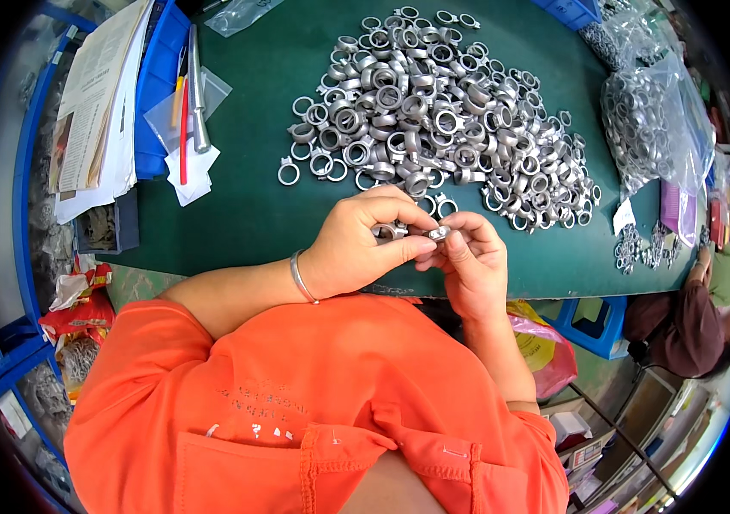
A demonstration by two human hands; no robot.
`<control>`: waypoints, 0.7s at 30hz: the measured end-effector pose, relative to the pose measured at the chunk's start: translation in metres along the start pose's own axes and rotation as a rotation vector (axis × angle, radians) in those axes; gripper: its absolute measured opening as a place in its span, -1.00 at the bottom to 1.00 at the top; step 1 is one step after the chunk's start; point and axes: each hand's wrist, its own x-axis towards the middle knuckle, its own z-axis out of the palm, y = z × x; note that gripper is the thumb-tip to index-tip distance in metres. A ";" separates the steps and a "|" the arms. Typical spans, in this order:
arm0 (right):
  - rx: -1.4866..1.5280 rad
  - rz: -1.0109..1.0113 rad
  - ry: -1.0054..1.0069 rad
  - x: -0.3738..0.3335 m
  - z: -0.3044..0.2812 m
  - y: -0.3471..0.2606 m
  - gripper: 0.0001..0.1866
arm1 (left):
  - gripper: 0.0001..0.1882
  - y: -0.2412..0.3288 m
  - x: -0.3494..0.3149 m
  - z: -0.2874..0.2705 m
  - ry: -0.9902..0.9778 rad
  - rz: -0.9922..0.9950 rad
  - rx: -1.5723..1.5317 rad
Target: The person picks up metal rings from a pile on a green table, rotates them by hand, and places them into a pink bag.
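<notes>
My left hand and my right hand meet at the near edge of the table, both closed. Between their thumbs and fingertips they pinch a small grey metal ring with a lug, its lug end facing up. A second ring shape shows between my left thumb and fingers; whether it is gripped there or lies behind cannot be told. Just beyond my fingers spreads a large pile of similar metal rings, several of them loose along its near side.
Bagged rings sit at the right of the green table. At the left are a blue bin, papers, a red stick and a metal rod. A blue stool and another person are at the right.
</notes>
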 end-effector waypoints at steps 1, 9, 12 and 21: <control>0.019 0.012 0.003 0.000 0.000 0.000 -0.82 | -0.85 -0.001 0.001 0.000 0.012 0.057 0.040; 0.090 0.057 -0.025 0.002 -0.002 0.002 -0.80 | -0.87 0.000 0.004 -0.001 0.037 0.197 0.183; 0.103 0.066 -0.021 0.002 -0.001 0.003 -0.80 | -0.86 0.001 0.005 -0.001 0.034 0.207 0.203; 0.105 0.085 -0.023 0.002 -0.001 0.005 -0.81 | -0.84 -0.002 0.004 -0.003 0.017 0.238 0.229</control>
